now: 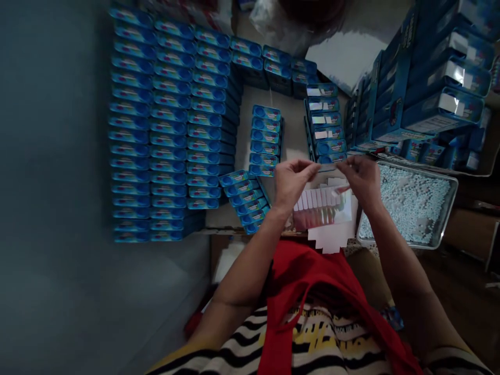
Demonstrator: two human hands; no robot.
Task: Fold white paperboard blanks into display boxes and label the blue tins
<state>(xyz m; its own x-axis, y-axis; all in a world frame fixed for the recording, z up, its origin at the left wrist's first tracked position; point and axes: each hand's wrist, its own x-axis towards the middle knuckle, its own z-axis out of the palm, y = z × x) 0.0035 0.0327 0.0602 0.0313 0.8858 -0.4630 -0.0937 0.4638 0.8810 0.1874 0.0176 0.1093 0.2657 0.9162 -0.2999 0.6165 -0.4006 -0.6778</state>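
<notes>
Both my hands meet over the front end of a column of blue boxes (330,147), whose far ones carry shiny clear strips. Between my fingertips stretches a small clear strip (327,167). My left hand (291,182) pinches its left end, and my right hand (361,179) pinches the right end. Just below them lies a sheet of stickers (322,205) with a row of narrow pale strips, on top of white cut paper (330,239). A shorter column of blue boxes (264,140) stands left of my hands.
Tall stacks of blue boxes (167,125) fill the left side. Slanted boxes (246,200) sit at the table's front edge. A clear tray of small pale pellets (414,203) is right of my right hand, with wrapped blue packs (422,88) behind it.
</notes>
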